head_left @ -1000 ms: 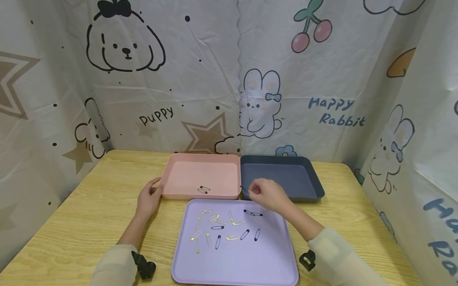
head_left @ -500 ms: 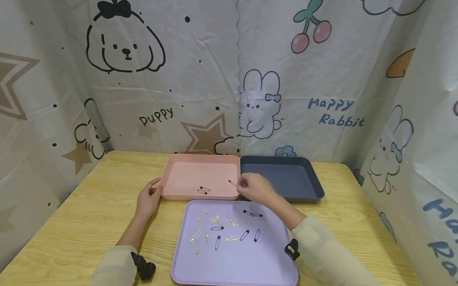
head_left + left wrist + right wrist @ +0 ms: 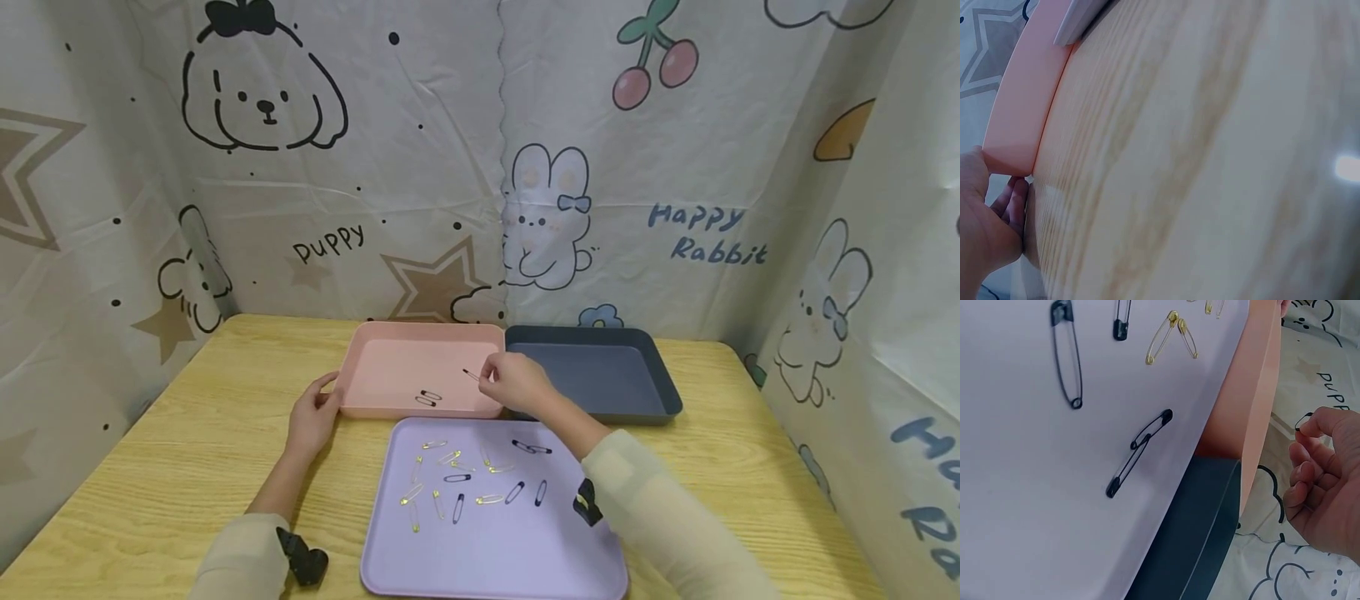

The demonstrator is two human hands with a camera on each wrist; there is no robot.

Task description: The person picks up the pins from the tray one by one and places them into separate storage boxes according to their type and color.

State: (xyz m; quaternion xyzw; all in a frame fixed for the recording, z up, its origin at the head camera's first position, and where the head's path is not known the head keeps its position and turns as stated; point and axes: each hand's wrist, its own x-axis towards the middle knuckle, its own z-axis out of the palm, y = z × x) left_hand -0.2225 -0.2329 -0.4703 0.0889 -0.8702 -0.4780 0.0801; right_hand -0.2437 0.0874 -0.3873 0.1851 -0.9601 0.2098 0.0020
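Between thumb and fingertips my right hand point(image 3: 517, 383) pinches a black safety pin point(image 3: 471, 375), held over the right part of the pink tray point(image 3: 420, 350). The same pin point(image 3: 1302, 421) shows small at the fingertips in the right wrist view. Two black safety pins point(image 3: 428, 398) lie in the pink tray near its front wall. My left hand point(image 3: 311, 421) rests against that tray's left side, touching its outer wall near the front corner. Gold safety pins point(image 3: 489, 500) and black safety pins point(image 3: 514, 492) lie scattered on the lilac tray point(image 3: 495, 554) in front.
A dark blue-grey tray point(image 3: 592, 371) stands right beside the pink one, partly behind my right wrist. All the trays sit on a wood-grain table point(image 3: 180, 442). A patterned cloth point(image 3: 450, 167) hangs behind and at the sides.
My right hand has moved left with the black safety pin, from over the dark tray's left edge to over the pink tray. My left hand stays put.
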